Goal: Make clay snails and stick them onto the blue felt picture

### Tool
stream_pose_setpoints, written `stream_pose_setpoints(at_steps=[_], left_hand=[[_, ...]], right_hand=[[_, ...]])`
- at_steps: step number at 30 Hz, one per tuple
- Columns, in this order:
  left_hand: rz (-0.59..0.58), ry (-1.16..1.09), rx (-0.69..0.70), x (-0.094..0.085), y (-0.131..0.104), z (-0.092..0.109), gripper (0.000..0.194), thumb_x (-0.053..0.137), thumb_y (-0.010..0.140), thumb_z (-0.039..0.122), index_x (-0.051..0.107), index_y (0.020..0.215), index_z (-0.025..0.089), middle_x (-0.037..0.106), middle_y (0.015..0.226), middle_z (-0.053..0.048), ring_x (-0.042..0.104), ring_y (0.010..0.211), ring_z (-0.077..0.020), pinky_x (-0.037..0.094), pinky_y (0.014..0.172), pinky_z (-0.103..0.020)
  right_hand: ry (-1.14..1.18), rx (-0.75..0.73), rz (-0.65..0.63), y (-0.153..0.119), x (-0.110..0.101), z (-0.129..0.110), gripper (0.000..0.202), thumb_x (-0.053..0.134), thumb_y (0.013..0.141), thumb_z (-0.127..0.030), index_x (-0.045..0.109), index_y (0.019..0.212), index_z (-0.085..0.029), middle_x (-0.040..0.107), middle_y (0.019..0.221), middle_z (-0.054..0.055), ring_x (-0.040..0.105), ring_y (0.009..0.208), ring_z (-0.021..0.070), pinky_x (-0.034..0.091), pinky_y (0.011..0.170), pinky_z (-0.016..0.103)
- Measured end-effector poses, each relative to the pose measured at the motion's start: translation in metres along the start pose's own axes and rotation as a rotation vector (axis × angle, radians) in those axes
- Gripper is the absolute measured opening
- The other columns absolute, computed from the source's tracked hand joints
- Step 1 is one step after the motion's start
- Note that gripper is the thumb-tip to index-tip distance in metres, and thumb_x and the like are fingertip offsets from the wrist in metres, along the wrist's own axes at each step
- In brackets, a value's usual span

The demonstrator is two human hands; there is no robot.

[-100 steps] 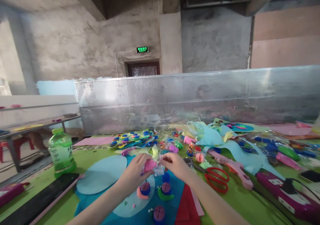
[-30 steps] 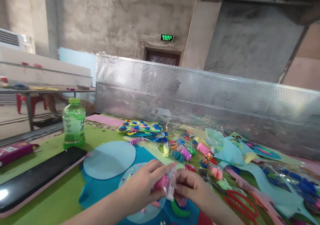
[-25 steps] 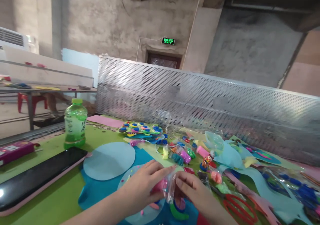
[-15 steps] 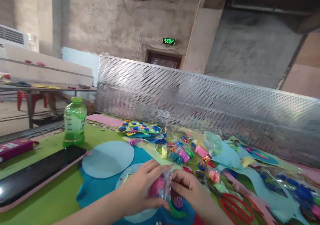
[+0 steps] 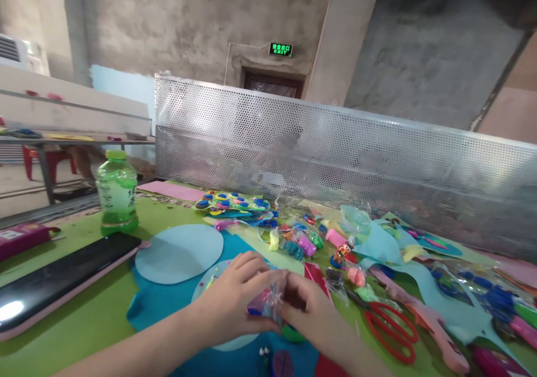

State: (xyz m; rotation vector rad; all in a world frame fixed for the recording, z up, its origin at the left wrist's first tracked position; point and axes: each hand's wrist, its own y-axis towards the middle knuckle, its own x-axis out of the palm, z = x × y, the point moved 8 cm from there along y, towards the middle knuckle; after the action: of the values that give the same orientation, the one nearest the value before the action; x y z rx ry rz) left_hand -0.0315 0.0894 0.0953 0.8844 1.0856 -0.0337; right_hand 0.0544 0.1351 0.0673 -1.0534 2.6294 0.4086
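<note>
My left hand and my right hand meet at the lower middle, both gripping a small clear plastic bag with pink stuff inside. Beneath them lies a light blue paper circle with small coloured dots, on a darker blue sheet. Part of a green piece shows under my right hand. A purple disc and small googly eyes sit at the bottom edge.
Another pale blue circle, a phone and a green bottle are on the left. Red-handled scissors, a small figurine, bagged clay and paper scraps lie right. A perforated metal panel stands behind.
The view has tilted down slightly, so the background sits higher. My fingers have closed nearer together on the bag. The purple disc and googly eyes show more fully below my hands.
</note>
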Motion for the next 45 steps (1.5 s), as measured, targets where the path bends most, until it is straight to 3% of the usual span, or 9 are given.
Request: stream_pose_setpoints(at_steps=[4,9,12,15,22,27,36,41,45], left_hand=[[0.118,0.029,-0.049,-0.011,-0.001,-0.002,0.062,0.060,0.073,0.050,0.041,0.125,0.022,0.055,0.101,-0.009,0.051,0.094,-0.0241,0.046,0.082,-0.043],[0.075,0.008,-0.072,-0.011,0.000,-0.002,0.057,0.059,0.076,0.046,0.043,0.125,0.021,0.056,0.093,-0.008,0.057,0.081,-0.0193,0.053,0.069,-0.034],[0.069,-0.011,-0.094,-0.011,0.000,-0.003,0.055,0.056,0.077,0.048,0.044,0.124,0.024,0.055,0.094,-0.006,0.059,0.079,-0.0182,0.054,0.068,-0.033],[0.049,-0.063,-0.131,-0.010,0.001,-0.004,0.055,0.055,0.077,0.049,0.042,0.124,0.025,0.054,0.098,-0.006,0.059,0.084,-0.0184,0.054,0.073,-0.034],[-0.055,-0.104,-0.238,-0.001,-0.002,-0.008,0.062,0.064,0.072,0.045,0.039,0.123,0.019,0.054,0.105,-0.010,0.058,0.091,-0.0220,0.051,0.079,-0.037],[-0.096,-0.076,-0.280,0.006,-0.004,-0.011,0.078,0.069,0.067,0.046,0.027,0.129,0.025,0.054,0.113,-0.010,0.058,0.095,-0.0254,0.051,0.079,-0.040],[-0.149,-0.200,-0.265,0.013,-0.007,-0.005,0.085,0.071,0.064,0.047,0.022,0.131,0.026,0.051,0.122,-0.011,0.054,0.106,-0.0279,0.047,0.084,-0.040],[-0.187,-0.182,-0.341,0.019,-0.010,-0.012,0.104,0.070,0.065,0.026,-0.005,0.137,0.027,0.049,0.123,-0.015,0.059,0.095,-0.0295,0.050,0.074,-0.041],[-0.221,-0.181,-0.396,0.020,-0.011,-0.015,0.115,0.069,0.062,0.020,-0.020,0.135,0.028,0.048,0.124,-0.016,0.061,0.092,-0.0286,0.050,0.073,-0.041]], right_hand=[[0.005,0.010,0.080,-0.001,-0.009,-0.004,0.007,0.051,0.075,-0.017,0.046,0.070,-0.018,0.044,0.056,-0.007,0.044,0.050,0.0084,0.034,0.048,0.019],[0.063,0.062,0.099,0.003,-0.010,0.003,0.012,0.054,0.073,-0.021,0.042,0.073,-0.020,0.044,0.055,-0.008,0.043,0.046,0.0081,0.032,0.044,0.019],[0.051,-0.094,0.239,0.001,-0.020,-0.008,0.024,0.061,0.067,-0.018,0.038,0.070,-0.022,0.041,0.064,-0.007,0.042,0.055,0.0091,0.035,0.050,0.020],[-0.071,-0.238,0.319,-0.005,-0.024,-0.022,0.014,0.060,0.068,-0.015,0.047,0.068,-0.020,0.046,0.081,-0.001,0.045,0.066,0.0112,0.039,0.059,0.022],[-0.239,-0.183,0.167,-0.006,-0.016,-0.023,0.020,0.057,0.074,-0.016,0.068,0.089,-0.023,0.045,0.127,0.007,0.055,0.084,0.0168,0.047,0.072,0.029],[-0.258,-0.204,-0.019,-0.002,-0.003,-0.015,0.026,0.058,0.079,-0.020,0.067,0.101,-0.029,0.044,0.133,0.005,0.047,0.115,0.0233,0.040,0.094,0.036],[-0.338,-0.315,0.069,-0.004,0.002,-0.014,0.035,0.065,0.068,-0.009,0.070,0.094,-0.031,0.051,0.125,0.004,0.055,0.100,0.0211,0.046,0.088,0.033],[-0.417,-0.308,0.168,-0.009,0.008,-0.019,0.036,0.059,0.070,-0.006,0.070,0.094,-0.031,0.028,0.142,0.001,0.051,0.103,0.0222,0.047,0.082,0.033],[-0.398,-0.287,0.112,-0.008,0.014,-0.022,0.034,0.058,0.070,-0.005,0.071,0.090,-0.029,0.017,0.146,-0.001,0.047,0.109,0.0228,0.045,0.087,0.034]])
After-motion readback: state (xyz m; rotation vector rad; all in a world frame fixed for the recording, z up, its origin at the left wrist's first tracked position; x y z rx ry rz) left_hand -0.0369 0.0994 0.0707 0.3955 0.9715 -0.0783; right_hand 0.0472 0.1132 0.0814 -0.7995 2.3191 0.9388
